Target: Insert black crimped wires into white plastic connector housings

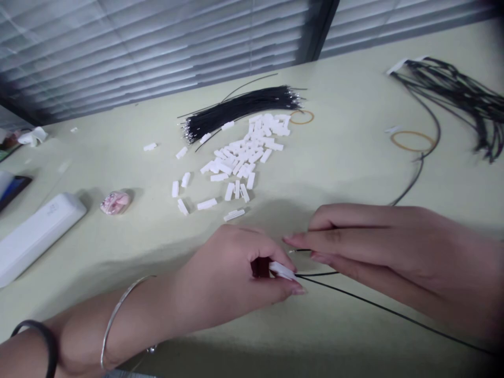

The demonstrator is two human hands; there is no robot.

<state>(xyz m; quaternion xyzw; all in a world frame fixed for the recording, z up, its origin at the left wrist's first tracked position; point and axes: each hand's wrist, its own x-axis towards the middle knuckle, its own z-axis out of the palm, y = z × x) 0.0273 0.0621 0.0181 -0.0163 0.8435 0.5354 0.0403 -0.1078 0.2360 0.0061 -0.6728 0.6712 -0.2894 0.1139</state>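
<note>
My left hand point(236, 273) pinches a small white connector point(282, 271) between thumb and forefinger, below the middle of the head view. Two black wires point(378, 306) run out of the connector's right end. Close by on the right, my right hand point(378, 249) holds another black wire point(302, 250) between thumb and fingers, its bare metal tip pointing left, just above the connector and apart from it. Beyond my hands lies a loose pile of white connectors point(240, 157), with a bundle of black wires point(244, 107) behind it.
Tied black cables point(457, 94) lie at the back right, near an orange rubber band point(412, 141). Another band point(302, 117) sits beside the wire bundle. On the left are a long white case point(41, 233) and a small pink object point(115, 202). Window blinds point(157, 47) stand behind the table.
</note>
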